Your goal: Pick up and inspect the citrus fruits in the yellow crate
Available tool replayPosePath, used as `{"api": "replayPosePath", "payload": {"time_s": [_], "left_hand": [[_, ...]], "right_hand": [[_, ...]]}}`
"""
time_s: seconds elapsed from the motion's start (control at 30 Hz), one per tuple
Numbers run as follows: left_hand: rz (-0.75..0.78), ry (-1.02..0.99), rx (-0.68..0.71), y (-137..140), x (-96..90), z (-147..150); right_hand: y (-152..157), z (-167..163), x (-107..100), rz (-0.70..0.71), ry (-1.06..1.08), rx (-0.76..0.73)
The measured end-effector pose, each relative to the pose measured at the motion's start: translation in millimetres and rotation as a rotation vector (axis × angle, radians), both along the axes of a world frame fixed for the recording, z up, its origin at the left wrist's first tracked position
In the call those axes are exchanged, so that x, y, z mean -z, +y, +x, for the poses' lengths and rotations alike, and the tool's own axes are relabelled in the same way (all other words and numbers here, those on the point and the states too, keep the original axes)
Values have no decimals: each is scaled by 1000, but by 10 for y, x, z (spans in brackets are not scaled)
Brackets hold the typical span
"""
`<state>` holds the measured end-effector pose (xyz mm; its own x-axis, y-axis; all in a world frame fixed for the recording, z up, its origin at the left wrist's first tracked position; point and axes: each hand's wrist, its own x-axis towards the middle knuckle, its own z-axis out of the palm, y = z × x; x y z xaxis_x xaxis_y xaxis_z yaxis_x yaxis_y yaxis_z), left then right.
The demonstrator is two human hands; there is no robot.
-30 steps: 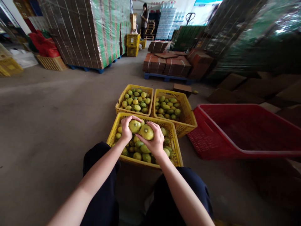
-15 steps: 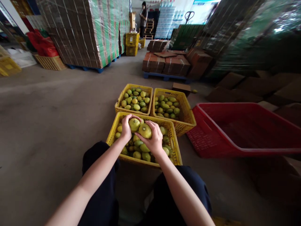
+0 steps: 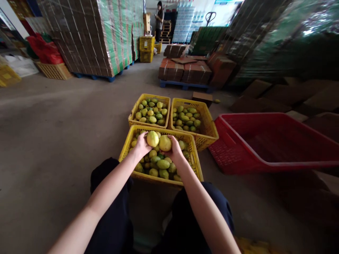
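My left hand is closed around a yellow-green lemon. A second lemon, just to its right, sits in the grip of my right hand. Both fruits are held side by side above the near yellow crate, which contains many more green and yellow lemons. My fingers are partly hidden behind the fruit.
Two more yellow crates, a left one and a right one, stand behind with lemons in them. To the right is a large red bin. Flattened cartons lie on a blue pallet. Far back stands a person.
Both lemons have turned in my hands, so different sides face up. They are slightly further apart, with my hands more beneath them. The whole view has shifted a little.
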<state>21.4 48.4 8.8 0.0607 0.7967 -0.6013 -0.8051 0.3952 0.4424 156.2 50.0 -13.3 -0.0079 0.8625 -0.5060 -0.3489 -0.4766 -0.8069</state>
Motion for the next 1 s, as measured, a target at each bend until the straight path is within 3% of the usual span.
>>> {"api": "replayPosePath", "payload": {"time_s": [0.1,0.43,0.7,0.83,1.0], "left_hand": [[20,-7,-58,13,-44,9],[-27,-56,-77,131,60,40],[16,-40,-98,106,14,41],[45,-22,-105,75,-26,11],[226,-13,-61,19,-67,15]], "right_hand": [[-39,-67,-101,-182,89,17],[-63,-142,-127,-229,104,25],[-25,-122,-122,-272,144,-5],[-27,-134,-130,-234,170,102],[-62,-172,-157,-35,335,206]]}}
